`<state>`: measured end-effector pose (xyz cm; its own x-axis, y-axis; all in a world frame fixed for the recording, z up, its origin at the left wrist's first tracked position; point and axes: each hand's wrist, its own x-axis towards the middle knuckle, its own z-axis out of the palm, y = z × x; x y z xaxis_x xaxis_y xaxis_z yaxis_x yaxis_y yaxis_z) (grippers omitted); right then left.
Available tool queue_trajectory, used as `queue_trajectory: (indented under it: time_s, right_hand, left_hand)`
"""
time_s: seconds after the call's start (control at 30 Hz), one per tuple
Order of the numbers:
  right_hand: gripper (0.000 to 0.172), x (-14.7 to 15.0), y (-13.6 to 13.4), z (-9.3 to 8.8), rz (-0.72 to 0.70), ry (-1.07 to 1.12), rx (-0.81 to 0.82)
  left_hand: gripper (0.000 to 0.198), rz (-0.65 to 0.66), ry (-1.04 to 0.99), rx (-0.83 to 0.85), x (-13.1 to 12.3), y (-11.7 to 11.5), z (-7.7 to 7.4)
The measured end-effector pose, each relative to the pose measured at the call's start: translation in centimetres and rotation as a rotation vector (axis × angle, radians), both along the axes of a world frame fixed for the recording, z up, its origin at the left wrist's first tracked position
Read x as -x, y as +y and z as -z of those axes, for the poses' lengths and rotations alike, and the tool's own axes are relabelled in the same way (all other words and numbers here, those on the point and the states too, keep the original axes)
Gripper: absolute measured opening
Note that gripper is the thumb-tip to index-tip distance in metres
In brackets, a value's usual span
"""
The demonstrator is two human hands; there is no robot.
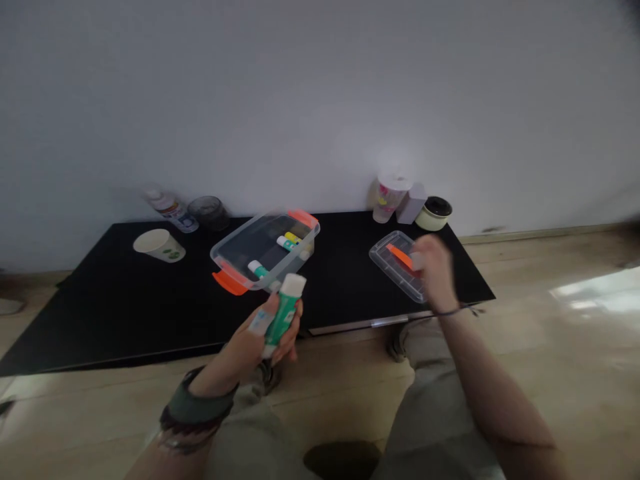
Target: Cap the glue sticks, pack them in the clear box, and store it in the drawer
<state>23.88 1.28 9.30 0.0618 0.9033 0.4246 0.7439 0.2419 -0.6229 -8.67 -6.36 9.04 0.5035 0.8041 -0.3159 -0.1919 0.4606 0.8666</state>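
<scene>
Gripping a green glue stick point(284, 315) in left hand point(245, 350).

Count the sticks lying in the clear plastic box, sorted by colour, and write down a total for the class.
In the clear plastic box:
Green sticks: 2
Yellow stick: 1
Total: 3
</scene>
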Motion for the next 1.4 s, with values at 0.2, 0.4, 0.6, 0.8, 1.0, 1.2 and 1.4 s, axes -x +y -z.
queue_trajectory:
  time_s: [0.2,0.4,0.6,0.8,1.0,1.2,1.4]
  right_hand:
    - [0.028,4.5,3.4,9.8,-0.152,-0.199,0.708]
    - [0.043,3.6,5.3,11.7,-0.022,0.043,0.514]
    - [0.032,6.4,2.8,9.4,-0.312,0.128,0.5]
    - [0.036,10.0,0.2,10.0,-0.588,0.441,0.827]
    - [0.034,7.9,2.6,9.6,-0.269,0.153,0.778]
    - [0.033,5.7,4.4,9.9,-0.016,-0.625,0.633]
    - [0.031,7.5,5.4,7.1,0.017,-0.571,0.269]
  left_hand:
    - [0.042,-0.038,0.083,0.173,-2.9,1.9,3.1]
    - [0.028,-0.093,0.175,0.207,-4.1,2.9,5.2]
    - [0.058,-0.071,0.213,0.14,-4.1,3.5,6.7]
    - [0.073,0.033,0.175,0.053,-4.6,3.2,8.1]
    - [0.082,-0.094,0.306,0.0,-5.1,3.2,9.5]
    - [0.071,-0.002,0.341,-0.082,-4.5,3.2,10.3]
    - [0.062,0.004,0.344,-0.114,-4.3,3.1,9.5]
